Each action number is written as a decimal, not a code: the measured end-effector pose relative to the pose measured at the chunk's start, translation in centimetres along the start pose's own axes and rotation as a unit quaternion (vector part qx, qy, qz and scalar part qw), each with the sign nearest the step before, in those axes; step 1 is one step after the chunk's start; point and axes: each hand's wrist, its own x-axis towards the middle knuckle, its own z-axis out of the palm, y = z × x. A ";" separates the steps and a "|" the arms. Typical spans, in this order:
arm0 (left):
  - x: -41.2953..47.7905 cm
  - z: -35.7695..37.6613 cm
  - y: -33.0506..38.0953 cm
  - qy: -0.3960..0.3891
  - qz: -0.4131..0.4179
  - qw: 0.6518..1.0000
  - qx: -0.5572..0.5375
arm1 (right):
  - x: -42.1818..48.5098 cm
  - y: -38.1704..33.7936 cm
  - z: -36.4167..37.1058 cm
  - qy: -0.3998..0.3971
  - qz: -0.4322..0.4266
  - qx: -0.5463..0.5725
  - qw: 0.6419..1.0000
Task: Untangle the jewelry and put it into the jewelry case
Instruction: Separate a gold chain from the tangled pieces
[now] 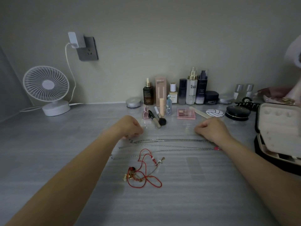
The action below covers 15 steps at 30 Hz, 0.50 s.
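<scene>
- left hand (130,126) and right hand (210,129): knuckles up, fingers curled, can't tell if they're pinching anything
- silver chains (171,140) laid out straight, left of the open jewelry case (276,132)
- red cord tangle (143,172) further left of the case
- grey table (65,144); cosmetics (192,90) and fan (46,84) left of the case, along the beige wall (146,38)
</scene>
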 end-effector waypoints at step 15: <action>1.2 0.1 -2.0 0.093 0.024 0.993 0.064 | 0.5 1.0 0.5 0.042 -0.043 -0.080 0.995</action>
